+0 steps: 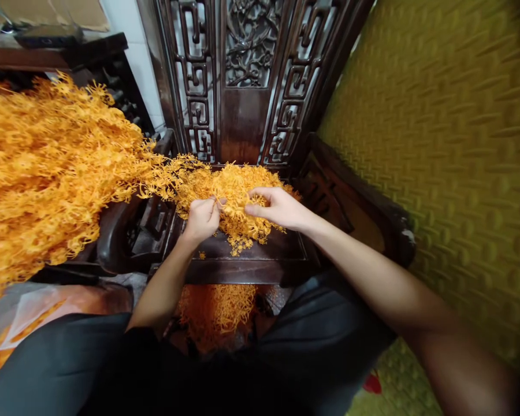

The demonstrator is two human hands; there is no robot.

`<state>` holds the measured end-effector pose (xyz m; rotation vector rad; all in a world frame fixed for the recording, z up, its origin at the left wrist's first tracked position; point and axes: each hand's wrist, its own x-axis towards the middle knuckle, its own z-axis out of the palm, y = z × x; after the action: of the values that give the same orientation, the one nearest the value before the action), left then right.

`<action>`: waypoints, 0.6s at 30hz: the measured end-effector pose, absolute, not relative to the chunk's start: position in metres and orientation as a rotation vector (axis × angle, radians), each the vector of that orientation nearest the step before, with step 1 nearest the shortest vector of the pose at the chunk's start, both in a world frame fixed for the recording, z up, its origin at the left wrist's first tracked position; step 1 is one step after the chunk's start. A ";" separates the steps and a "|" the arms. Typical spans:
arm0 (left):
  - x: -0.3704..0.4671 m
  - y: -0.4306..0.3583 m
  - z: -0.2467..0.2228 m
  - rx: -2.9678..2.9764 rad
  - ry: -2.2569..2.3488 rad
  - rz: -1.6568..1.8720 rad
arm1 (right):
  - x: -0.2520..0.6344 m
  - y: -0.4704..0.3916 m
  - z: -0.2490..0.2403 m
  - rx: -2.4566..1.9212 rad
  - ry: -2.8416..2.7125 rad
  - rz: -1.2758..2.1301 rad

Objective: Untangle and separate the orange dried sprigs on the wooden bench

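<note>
A heap of orange, flower-like plastic pieces point(236, 179) with thin curled petals lies on the seat of a dark carved wooden chair point(247, 271). At the near left of the heap, my left hand point(203, 219) is closed in a pinch on one of these orange pieces, mostly hidden by the fingers. My right hand point(279, 208) is over the right part of the heap, thumb and forefinger apart. Its fingertips are close to the orange pieces; whether they touch any cannot be made out.
A much larger orange mass point(56, 167) rises at left, joined by strands to the heap. More orange pieces point(231, 306) hang or lie below the seat. The carved chair back point(245, 121) stands behind, a yellow-green textured mat point(450, 144) at right, a plastic bag point(69, 303) lower left.
</note>
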<state>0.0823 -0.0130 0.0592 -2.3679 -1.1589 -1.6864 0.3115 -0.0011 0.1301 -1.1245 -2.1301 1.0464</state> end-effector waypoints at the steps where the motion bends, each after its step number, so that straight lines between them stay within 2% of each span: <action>1: 0.081 -0.013 0.061 -2.357 -1.133 -1.696 | 0.311 0.000 0.130 -1.110 -2.148 1.014; 9: 0.085 -0.014 0.063 -2.333 -1.057 -1.752 | 0.314 0.002 0.124 -0.893 -2.195 1.107; 12: 0.088 -0.016 0.065 -2.355 -0.980 -1.729 | 0.310 0.002 0.126 -0.888 -2.180 0.981; 15: 0.077 -0.017 0.071 -2.410 -0.931 -1.565 | 0.321 0.009 0.129 -0.848 -2.298 0.767; 18: 0.051 -0.017 0.075 -2.389 -1.044 -1.427 | 0.353 0.023 0.128 -0.935 -2.270 0.628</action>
<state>0.0511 -0.0169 0.0754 -2.3891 -1.0442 -1.4268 0.3532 0.0229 0.1280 -0.9347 -2.2699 0.6278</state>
